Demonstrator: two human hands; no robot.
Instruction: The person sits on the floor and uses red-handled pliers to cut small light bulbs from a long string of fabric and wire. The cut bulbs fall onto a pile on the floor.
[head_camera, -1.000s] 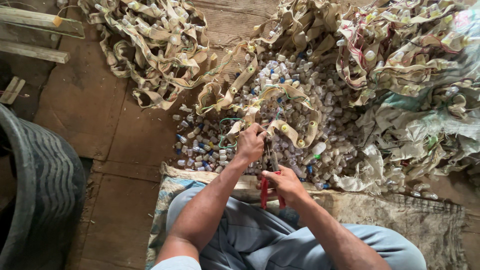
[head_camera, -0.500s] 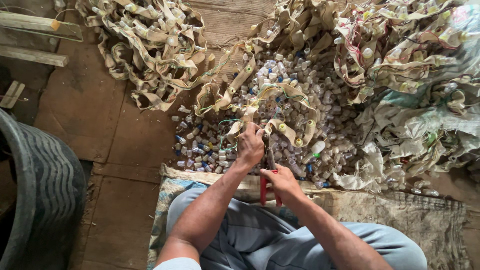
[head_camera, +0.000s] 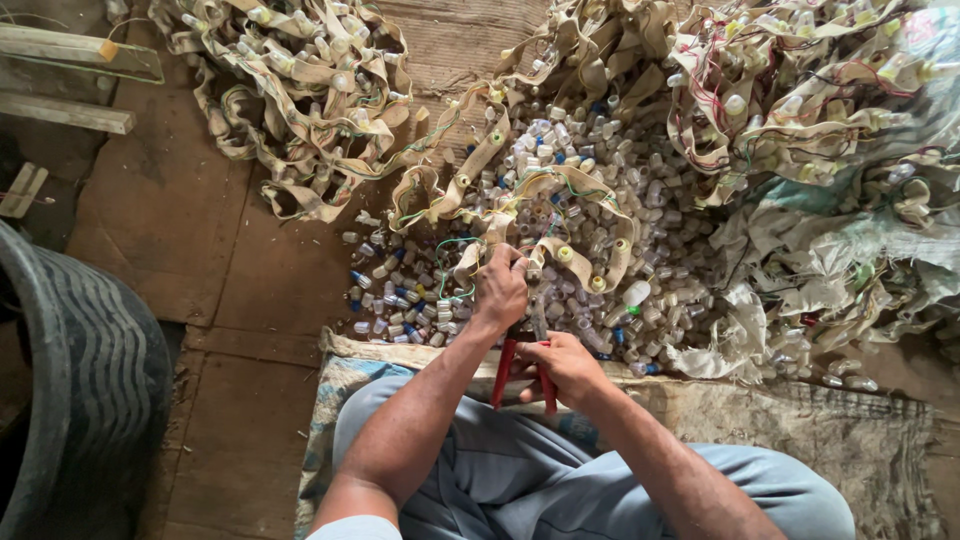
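Fingers (head_camera: 512, 268) of the left hand (head_camera: 500, 290) were clenched around a beige fabric strip studded with small round sockets and thin green wire (head_camera: 545, 215), at the point where the strip dipped nearest the person's knees. Fingers of the right hand (head_camera: 565, 365) were closed around the red-handled metal cutting pliers (head_camera: 520, 365); the handles pointed back toward the lap, and the tool's head sat just under the left hand, mostly hidden by it.

Item held: the strip, looped over a heap of small clear and white plastic caps with a few blue ones (head_camera: 600, 240), which covered the floor directly ahead of both hands.

Surroundings, listed:
- tangled pile of similar beige strips with yellowish sockets (head_camera: 290, 100), upper left, lying on the brown wooden floor (head_camera: 180, 220);
- larger tangle of strips with red and green wires (head_camera: 800, 90), upper right;
- crumpled pale woven sacks (head_camera: 850, 270), right of the heap, touching it;
- flat worn sacking mat (head_camera: 850, 440) under the seated person, whose grey-blue trousers (head_camera: 520, 480) filled the lower centre;
- black ribbed rubber tyre (head_camera: 80, 390), lower left edge, well apart from the hands;
- pale wooden battens (head_camera: 65, 80), upper left corner.

Both forearms were bare and converged over the near edge of the heap.
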